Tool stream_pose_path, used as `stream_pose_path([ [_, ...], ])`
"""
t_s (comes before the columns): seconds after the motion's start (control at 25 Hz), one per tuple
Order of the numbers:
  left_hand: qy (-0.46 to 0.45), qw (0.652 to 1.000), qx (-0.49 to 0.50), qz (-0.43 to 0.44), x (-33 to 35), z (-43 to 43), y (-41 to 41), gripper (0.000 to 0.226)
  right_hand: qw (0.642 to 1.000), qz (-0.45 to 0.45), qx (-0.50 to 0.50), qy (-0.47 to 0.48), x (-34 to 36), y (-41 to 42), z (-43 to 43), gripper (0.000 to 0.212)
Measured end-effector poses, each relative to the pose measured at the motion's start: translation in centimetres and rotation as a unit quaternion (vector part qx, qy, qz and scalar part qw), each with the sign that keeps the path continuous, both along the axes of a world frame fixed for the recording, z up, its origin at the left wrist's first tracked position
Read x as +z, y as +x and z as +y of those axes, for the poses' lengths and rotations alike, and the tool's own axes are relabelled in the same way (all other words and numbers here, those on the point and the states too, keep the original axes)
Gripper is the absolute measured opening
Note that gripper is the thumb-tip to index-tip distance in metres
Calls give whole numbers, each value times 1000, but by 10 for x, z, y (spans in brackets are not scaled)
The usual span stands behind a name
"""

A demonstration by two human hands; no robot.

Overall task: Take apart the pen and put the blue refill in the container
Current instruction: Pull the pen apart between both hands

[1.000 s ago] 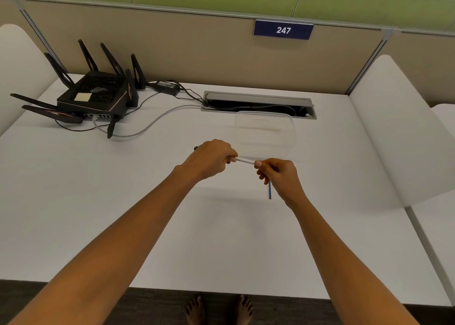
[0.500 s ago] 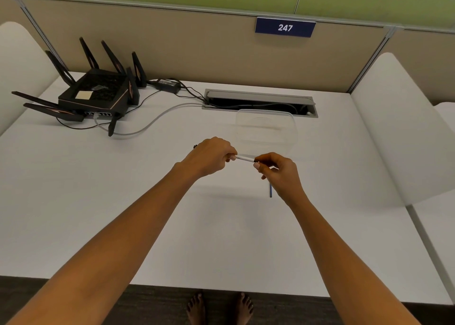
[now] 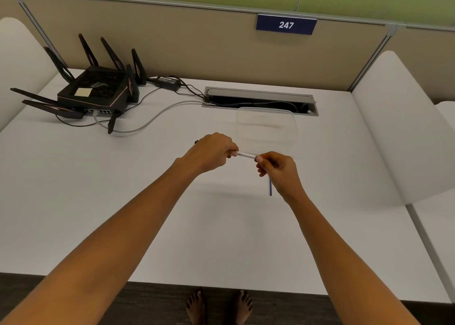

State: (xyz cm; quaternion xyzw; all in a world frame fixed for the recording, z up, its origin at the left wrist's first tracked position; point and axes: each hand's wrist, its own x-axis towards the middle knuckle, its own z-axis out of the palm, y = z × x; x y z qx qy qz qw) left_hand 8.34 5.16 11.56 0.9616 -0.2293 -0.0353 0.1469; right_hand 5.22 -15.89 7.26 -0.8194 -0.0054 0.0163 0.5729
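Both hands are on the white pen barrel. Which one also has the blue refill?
The right hand: the blue refill sticks down out of its grip. No blue shows at the left hand, on the white barrel's other end.

Both arms are uncovered along all of their visible length: the left forearm [image 3: 138, 216] and the right forearm [image 3: 327, 233] are bare, lean and smooth-surfaced, broad where they enter at the lower corners of the view and tapering to narrow wrists. The left hand [image 3: 211, 152] and the right hand [image 3: 280, 169] are bare as well, with slim fingers and short nails that show at a fingertip or thumb of each. At the bottom edge the left foot [image 3: 195, 307] and the right foot [image 3: 242, 305] are unshod, only their toes and front parts in view.
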Motion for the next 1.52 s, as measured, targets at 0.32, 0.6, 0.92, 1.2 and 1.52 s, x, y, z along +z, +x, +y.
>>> stream_pose_path([
  [0.32, -13, 1000, -3, 3, -1, 2, 0, 23, 999, -34, 15, -35, 4, -3, -4, 6],
  [0.6, -9, 1000, -7, -4, 1, -1, 3, 23, 999, 18, 39, -20, 3, 6, -1, 27],
  [0.92, -6, 1000, -10, 4, 1, 1, 4, 24, 988, -103, 29, -115, 1, 2, 3, 5],
  [1.2, 0, 1000, -1, 3, -1, 5, 3, 23, 998, -42, 7, -35, 2, 1, 4, 11],
  [1.52, 0, 1000, 3, 0, -2, 5, 2, 23, 999, -26, 2, -31, 4, 2, 6, 11],
])
